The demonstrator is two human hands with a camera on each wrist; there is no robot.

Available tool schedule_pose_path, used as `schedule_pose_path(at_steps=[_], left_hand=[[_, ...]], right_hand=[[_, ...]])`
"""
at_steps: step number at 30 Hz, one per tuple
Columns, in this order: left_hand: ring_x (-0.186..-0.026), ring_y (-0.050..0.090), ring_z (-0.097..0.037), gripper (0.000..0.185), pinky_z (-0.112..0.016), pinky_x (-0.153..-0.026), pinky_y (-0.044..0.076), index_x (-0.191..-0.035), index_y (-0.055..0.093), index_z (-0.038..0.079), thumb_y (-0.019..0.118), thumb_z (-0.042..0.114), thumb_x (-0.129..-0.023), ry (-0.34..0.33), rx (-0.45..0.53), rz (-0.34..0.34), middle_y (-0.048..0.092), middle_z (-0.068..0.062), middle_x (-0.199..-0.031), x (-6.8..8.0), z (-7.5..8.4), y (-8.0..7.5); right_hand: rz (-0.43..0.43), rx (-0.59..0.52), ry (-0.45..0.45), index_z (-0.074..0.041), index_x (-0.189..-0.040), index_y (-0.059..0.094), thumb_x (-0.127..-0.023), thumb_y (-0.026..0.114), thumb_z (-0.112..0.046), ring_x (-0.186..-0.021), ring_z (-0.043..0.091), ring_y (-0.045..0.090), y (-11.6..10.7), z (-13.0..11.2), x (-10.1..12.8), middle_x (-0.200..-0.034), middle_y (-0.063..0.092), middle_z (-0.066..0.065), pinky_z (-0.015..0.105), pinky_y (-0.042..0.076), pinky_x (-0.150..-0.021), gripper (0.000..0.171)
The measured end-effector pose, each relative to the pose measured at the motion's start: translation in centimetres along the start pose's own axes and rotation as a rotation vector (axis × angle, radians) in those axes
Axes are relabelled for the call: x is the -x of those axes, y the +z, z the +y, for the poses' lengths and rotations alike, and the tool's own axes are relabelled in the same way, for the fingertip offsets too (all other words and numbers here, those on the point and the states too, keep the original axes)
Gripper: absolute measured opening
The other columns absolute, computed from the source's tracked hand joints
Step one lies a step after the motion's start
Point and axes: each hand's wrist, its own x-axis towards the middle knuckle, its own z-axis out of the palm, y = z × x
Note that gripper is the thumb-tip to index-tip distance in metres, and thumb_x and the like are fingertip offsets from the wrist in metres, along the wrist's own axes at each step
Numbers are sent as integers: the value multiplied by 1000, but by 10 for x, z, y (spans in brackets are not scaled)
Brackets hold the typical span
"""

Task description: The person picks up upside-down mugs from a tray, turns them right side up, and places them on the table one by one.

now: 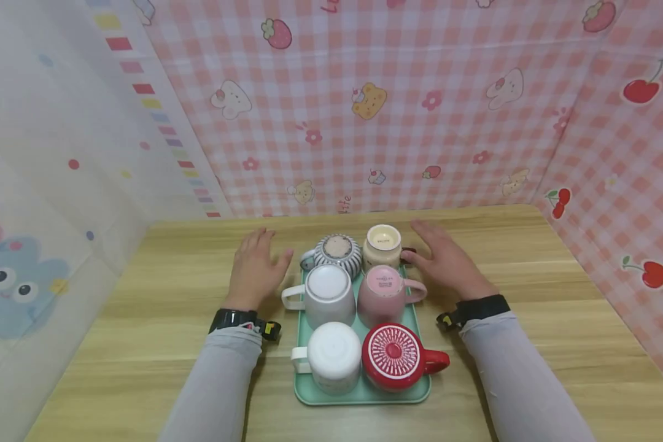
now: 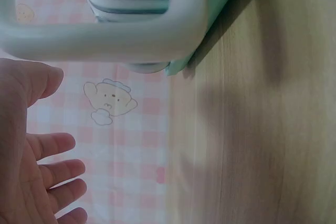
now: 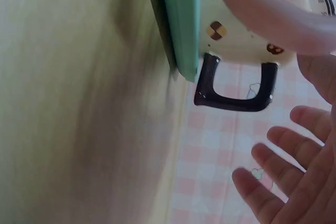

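A mint-green tray [image 1: 364, 399] carries several upside-down mugs in two columns. On its left are a striped mug [image 1: 353, 263], a grey-white mug [image 1: 329, 301] and a white mug [image 1: 334, 359]; on its right, a cream mug [image 1: 383, 252] with a dark handle [image 3: 236, 103], a pink mug [image 1: 382, 301] and a red mug [image 1: 395, 359]. My left hand [image 1: 256, 267] is left of the striped mug, fingers spread, holding nothing. Beside the cream mug, my right hand [image 1: 444, 258] has its fingers extended; whether its thumb touches the handle I cannot tell.
The tray stands on a wood-grain table [image 1: 160, 344]. A pink checked cloth [image 1: 331, 153] with cartoon prints hangs behind the table's far edge, and a similar cloth covers the right side. On the left hangs a white printed sheet [image 1: 44, 159].
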Motion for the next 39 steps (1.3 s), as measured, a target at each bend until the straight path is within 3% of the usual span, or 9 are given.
schedule_pose_path(at_steps=[9, 15, 20, 28, 33, 39], left_hand=[[-154, 30, -43, 68, -61, -126, 23, -154, 43, 2, 54, 49, -104, -6, -1, -6, 35, -23, -164, 1, 0, 1], [-154, 29, -43, 68, -62, -126, 22, -154, 42, 3, 55, 47, -104, -15, 5, -11, 34, -23, -165, 1, 1, 1], [-155, 28, -43, 68, -61, -127, 22, -154, 42, 3, 54, 49, -104, -19, 3, -12, 34, -23, -165, 2, 2, 1], [-155, 27, -43, 68, -63, -126, 21, -155, 42, 4, 55, 47, -104, -28, 3, -20, 33, -22, -166, 2, 2, 3], [-155, 28, -43, 68, -62, -127, 21, -155, 42, 4, 54, 48, -104, -26, 3, -17, 33, -22, -166, 1, 3, 2], [-154, 29, -43, 68, -62, -126, 22, -154, 42, 3, 54, 49, -105, -16, -4, -19, 33, -23, -166, 1, 2, 1]], right_hand=[[-13, -51, -5, -13, -159, 42, -102, 67, -35, -150, 41, 39, 7, 1, -3, -163, 43, 16, 63, 33, -121, 66], [-25, -47, -2, -14, -153, 51, -103, 66, -34, -128, 36, 58, 10, 0, -3, -145, 60, 14, 59, 48, -108, 56], [-22, -50, -13, -13, -144, 60, -104, 64, -30, -106, 27, 61, 12, 1, -4, -124, 67, 10, 47, 53, -92, 44], [-12, -69, -17, -8, -128, 70, -105, 63, -22, -117, 32, 66, 15, -1, -5, -123, 70, 14, 54, 53, -101, 28], [0, -63, -21, -8, -117, 73, -105, 63, -19, -111, 31, 67, 15, -1, -6, -116, 72, 13, 53, 54, -99, 19], [-6, -42, -19, -7, -114, 73, -105, 61, -17, -107, 29, 68, 15, -3, -7, -112, 73, 12, 51, 55, -97, 17]])
